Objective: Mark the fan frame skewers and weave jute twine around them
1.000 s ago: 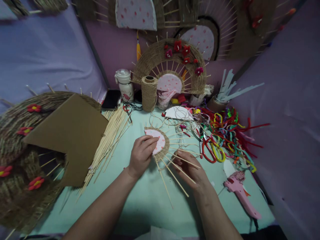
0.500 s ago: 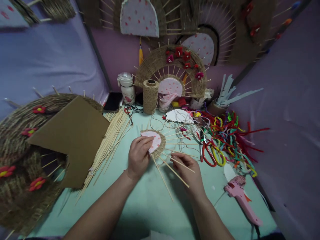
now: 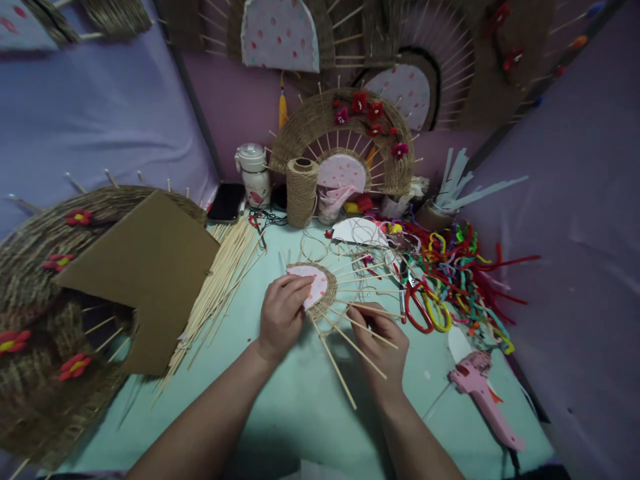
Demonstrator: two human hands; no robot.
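My left hand (image 3: 283, 316) lies on a small half-round piece (image 3: 316, 287) with a pink dotted face, a jute-wound rim and thin wooden sticks fanning out. Its fingers press on the pink face. My right hand (image 3: 381, 345) sits just right of the piece, beneath the lower sticks (image 3: 350, 340), with fingers curled in a pinch; a thin jute string (image 3: 350, 303) runs there, too fine to follow into the fingers. The piece rests on the mint-green table (image 3: 295, 407).
A jute spool (image 3: 301, 192), a white jar (image 3: 253, 175) and a phone (image 3: 225, 202) stand at the back. Loose sticks (image 3: 220, 287) and cardboard (image 3: 145, 273) lie left. Red scissors (image 3: 417, 308), coloured pipe cleaners (image 3: 465, 273) and a pink glue gun (image 3: 483, 397) lie right.
The stick piece has turned a little under my left hand. My right hand has shifted up and right among the lower sticks.
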